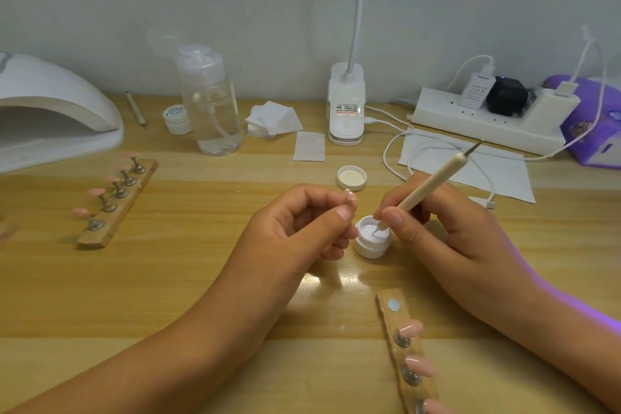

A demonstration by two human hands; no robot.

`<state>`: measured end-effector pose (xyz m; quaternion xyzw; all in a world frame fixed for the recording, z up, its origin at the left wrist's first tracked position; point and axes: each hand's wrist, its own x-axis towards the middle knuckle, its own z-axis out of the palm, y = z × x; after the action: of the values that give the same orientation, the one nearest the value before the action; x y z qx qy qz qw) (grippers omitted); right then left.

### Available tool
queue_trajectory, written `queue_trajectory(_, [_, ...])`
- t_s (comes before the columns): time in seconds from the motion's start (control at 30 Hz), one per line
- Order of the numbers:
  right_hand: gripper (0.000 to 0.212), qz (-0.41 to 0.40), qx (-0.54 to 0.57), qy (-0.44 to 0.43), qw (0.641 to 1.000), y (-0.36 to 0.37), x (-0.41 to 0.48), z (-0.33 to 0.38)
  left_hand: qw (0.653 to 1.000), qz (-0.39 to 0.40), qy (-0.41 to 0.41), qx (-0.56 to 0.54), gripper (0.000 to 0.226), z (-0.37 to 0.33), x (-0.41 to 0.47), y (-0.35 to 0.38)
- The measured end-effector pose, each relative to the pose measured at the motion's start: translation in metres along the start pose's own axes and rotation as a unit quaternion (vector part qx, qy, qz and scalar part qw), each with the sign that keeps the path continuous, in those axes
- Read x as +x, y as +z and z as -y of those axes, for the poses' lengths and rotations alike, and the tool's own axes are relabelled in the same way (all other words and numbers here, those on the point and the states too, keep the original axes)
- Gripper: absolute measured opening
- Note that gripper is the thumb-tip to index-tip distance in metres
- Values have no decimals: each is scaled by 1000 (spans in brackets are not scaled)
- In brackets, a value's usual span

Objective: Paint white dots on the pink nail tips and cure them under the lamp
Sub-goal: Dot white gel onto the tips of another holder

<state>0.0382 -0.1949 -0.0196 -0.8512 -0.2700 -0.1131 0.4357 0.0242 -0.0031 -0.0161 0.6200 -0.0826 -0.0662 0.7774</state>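
The right hand [440, 225], grip clamped on a slim cream dotting pen [432, 183], dips its point into the small round white gel jar [371, 247] to load paint; the left hand [295, 228] pinches one pink nail tip [350, 194] in its grip just beside the jar, close for dotting

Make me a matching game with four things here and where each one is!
Things:
1. dotting pen
2. pink nail tip
3. white gel pot
4. pot lid

Places:
A. lying inside-up on the table
B. pinched by the left hand
C. open, with the pen's tip dipped in
D. gripped by the right hand

Pairs: 1-D, 2-B, 3-C, 4-A.
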Motion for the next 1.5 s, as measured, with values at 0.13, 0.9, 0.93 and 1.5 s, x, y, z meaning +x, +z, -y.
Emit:
queue_trajectory(0.13, [17, 6, 0, 4, 1000, 0, 0, -1, 1000, -1, -2, 2, 11, 0, 0, 0])
queue_trajectory(0.9, [18, -146, 380, 94, 908, -10, -2, 3, 998, 47, -5, 30, 10, -2, -3, 1])
queue_trajectory(0.93, [14, -143, 421, 105, 890, -10, -2, 4, 998, 56, -4, 37, 10, -2, -3, 2])
queue_trajectory(1.5, [7, -62, 465, 124, 875, -5, -6, 10, 994, 93, 3, 65, 9, -1, -4, 3])
